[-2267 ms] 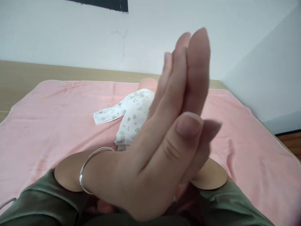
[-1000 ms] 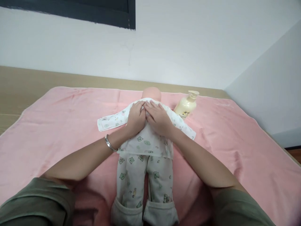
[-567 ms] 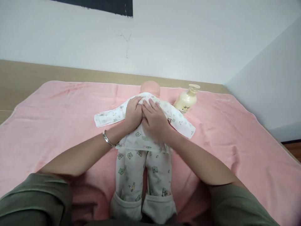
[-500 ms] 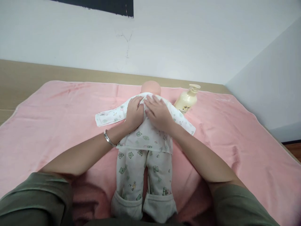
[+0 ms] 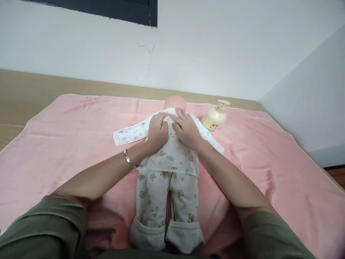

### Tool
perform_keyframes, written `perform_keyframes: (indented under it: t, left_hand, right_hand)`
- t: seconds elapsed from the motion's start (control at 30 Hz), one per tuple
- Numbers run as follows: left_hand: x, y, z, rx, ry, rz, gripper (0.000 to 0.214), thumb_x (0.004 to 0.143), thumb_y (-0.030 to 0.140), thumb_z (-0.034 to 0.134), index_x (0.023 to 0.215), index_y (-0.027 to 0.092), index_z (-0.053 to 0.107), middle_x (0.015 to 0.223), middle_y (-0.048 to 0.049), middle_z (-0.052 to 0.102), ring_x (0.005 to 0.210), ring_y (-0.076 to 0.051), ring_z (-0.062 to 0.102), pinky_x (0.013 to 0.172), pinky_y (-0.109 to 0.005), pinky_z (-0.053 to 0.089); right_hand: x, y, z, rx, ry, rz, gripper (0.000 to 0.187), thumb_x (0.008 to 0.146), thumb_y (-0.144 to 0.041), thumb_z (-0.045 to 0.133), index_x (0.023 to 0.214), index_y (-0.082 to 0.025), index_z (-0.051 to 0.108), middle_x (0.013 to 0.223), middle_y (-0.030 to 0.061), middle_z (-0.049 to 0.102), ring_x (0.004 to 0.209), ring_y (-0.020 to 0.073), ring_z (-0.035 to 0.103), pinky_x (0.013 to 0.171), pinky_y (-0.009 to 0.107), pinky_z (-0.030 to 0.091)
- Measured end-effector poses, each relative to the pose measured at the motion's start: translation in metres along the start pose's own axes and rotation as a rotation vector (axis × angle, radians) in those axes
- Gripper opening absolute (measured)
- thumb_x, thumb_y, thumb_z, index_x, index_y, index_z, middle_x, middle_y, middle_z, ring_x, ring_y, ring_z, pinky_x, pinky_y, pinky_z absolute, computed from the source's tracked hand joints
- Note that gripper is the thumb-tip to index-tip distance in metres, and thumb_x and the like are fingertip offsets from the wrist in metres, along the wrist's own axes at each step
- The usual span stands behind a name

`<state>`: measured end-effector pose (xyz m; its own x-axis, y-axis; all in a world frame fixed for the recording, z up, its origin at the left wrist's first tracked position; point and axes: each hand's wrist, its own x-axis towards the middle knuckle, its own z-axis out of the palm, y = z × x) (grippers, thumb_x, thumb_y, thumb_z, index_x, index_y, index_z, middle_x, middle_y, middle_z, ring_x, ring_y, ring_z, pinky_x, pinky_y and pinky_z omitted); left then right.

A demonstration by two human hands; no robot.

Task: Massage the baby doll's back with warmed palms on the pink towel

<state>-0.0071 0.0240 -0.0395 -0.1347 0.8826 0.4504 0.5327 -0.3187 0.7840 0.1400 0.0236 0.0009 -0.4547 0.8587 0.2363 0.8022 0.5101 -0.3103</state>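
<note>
A baby doll (image 5: 172, 158) in a white printed top and matching trousers (image 5: 153, 194) lies on a pink blanket (image 5: 88, 118). Its bald head (image 5: 175, 103) points toward the wall, and its face is out of sight. My left hand (image 5: 158, 131) rests flat on the left side of the doll's upper back, fingers stretched out. On the right side of the upper back lies my right hand (image 5: 186, 129), its fingers slightly spread. Both palms touch the fabric and hold nothing. The doll's sleeves (image 5: 130, 133) reach out to either side.
A cream pump bottle (image 5: 215, 116) leans or lies on the blanket by the doll's right-hand sleeve. Behind the blanket runs a wooden ledge (image 5: 107, 86) against a white wall (image 5: 215, 46). A dark panel (image 5: 129, 10) shows at the top.
My hands stay on the upper back; the right hand has shifted slightly outward, widening the gap between them. The whole view has moved a little.
</note>
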Motion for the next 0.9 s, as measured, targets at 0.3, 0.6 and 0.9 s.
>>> perform_keyframes:
  t: [0.3, 0.6, 0.9]
  left_hand:
    - [0.0, -0.001, -0.002, -0.011, -0.002, 0.004, 0.043, 0.084, 0.02, 0.041, 0.115, 0.016, 0.069, 0.128, -0.0103, 0.071, 0.125, -0.026, 0.061, 0.119, -0.046, 0.045]
    - [-0.009, 0.0, 0.001, 0.09, -0.066, 0.081, 0.048, 0.091, 0.021, 0.036, 0.132, 0.017, 0.063, 0.143, -0.0106, 0.063, 0.143, -0.026, 0.049, 0.13, -0.05, 0.032]
    - [0.022, 0.003, -0.012, 0.213, -0.262, 0.02, 0.044, 0.091, 0.029, 0.037, 0.119, 0.009, 0.066, 0.131, -0.0208, 0.067, 0.128, -0.033, 0.059, 0.12, -0.052, 0.041]
  right_hand:
    - [-0.036, -0.038, 0.018, -0.172, 0.144, 0.014, 0.058, 0.101, -0.027, 0.034, 0.155, -0.004, 0.042, 0.165, 0.0217, 0.036, 0.156, 0.0417, 0.027, 0.126, 0.061, 0.024]
    - [0.003, 0.012, 0.004, 0.061, 0.03, 0.12, 0.065, 0.1, -0.036, 0.035, 0.158, -0.007, 0.036, 0.169, 0.0163, 0.029, 0.159, 0.0326, 0.022, 0.13, 0.057, 0.019]
    - [-0.03, -0.029, 0.007, -0.136, 0.05, 0.081, 0.065, 0.1, -0.035, 0.039, 0.154, 0.002, 0.038, 0.161, 0.0279, 0.038, 0.153, 0.0447, 0.032, 0.124, 0.063, 0.03]
